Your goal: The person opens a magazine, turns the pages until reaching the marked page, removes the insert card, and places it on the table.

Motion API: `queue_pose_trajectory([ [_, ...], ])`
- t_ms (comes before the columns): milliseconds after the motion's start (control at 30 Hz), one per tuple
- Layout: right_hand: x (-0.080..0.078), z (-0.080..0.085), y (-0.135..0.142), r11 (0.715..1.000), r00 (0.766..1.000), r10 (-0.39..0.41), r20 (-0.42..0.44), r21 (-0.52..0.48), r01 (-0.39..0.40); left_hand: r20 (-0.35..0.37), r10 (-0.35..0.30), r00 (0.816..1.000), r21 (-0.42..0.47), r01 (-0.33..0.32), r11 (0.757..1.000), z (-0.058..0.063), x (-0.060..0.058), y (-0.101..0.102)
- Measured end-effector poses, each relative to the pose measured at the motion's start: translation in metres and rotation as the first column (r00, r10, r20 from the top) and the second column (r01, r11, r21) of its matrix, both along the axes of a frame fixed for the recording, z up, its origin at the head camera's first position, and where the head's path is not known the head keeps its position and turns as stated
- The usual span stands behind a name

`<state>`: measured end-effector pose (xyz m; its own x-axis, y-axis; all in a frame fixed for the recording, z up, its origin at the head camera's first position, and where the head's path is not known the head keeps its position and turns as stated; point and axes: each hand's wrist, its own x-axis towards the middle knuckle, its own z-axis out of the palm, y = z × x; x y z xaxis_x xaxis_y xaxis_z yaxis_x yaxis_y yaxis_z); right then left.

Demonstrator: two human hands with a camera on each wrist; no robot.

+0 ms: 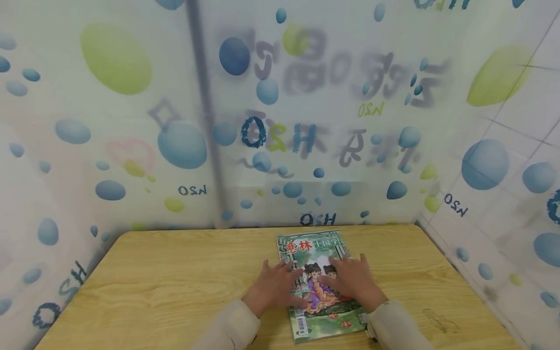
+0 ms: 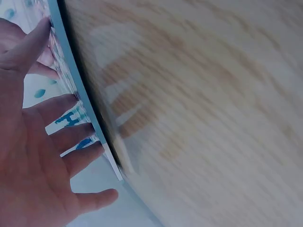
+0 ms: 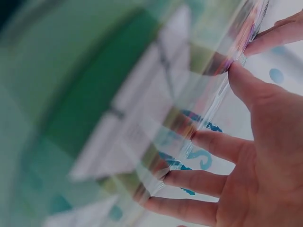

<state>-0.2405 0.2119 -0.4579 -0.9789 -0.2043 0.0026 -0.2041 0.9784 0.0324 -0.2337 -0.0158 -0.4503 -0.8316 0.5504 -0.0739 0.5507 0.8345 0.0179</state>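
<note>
A glossy magazine [image 1: 323, 318] with a green cover and two cartoon figures lies flat on the wooden table [image 1: 183, 272]. My left hand [image 1: 276, 287] rests over its left side, fingers spread. On the cover's right side rests my right hand [image 1: 353, 278], also with spread fingers. The left wrist view shows the left hand [image 2: 42, 156] with fingertips at the magazine's edge [image 2: 78, 82]. In the right wrist view, fingertips of the right hand [image 3: 270, 156] touch the shiny cover [image 3: 90, 75], which mirrors them.
A pale curtain [image 1: 271, 199] printed with blue and green drops stands behind the table's far edge, with similar printed panels at left [image 1: 26, 194] and right [image 1: 516, 214]. A dark smudge [image 1: 439, 321] marks the tabletop at front right.
</note>
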Motion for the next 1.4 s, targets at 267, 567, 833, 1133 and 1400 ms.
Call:
queue_pose_trajectory([
  [267,0.003,0.003,-0.006,0.997,0.997,0.080,0.017,0.001,-0.080,0.071,0.029,0.997,0.055,-0.033,0.998,0.008,-0.003,-0.016],
  [567,0.009,-0.002,-0.002,0.976,0.981,0.187,0.042,-0.123,-0.180,0.170,0.054,0.984,0.137,-0.078,0.988,0.011,-0.005,-0.038],
  [833,0.013,-0.001,0.006,0.933,0.942,0.305,0.137,-0.241,-0.267,0.201,0.066,0.977,0.169,-0.101,0.980,0.007,-0.007,-0.058],
  [1133,0.026,0.013,0.010,0.867,0.852,0.441,0.282,-0.378,-0.324,0.242,0.040,0.969,0.236,-0.099,0.967,0.011,-0.005,-0.081],
  [1400,0.034,0.017,0.013,0.862,0.828,0.458,0.324,-0.390,-0.324,0.271,0.026,0.962,0.276,-0.104,0.956,0.012,-0.005,-0.096],
])
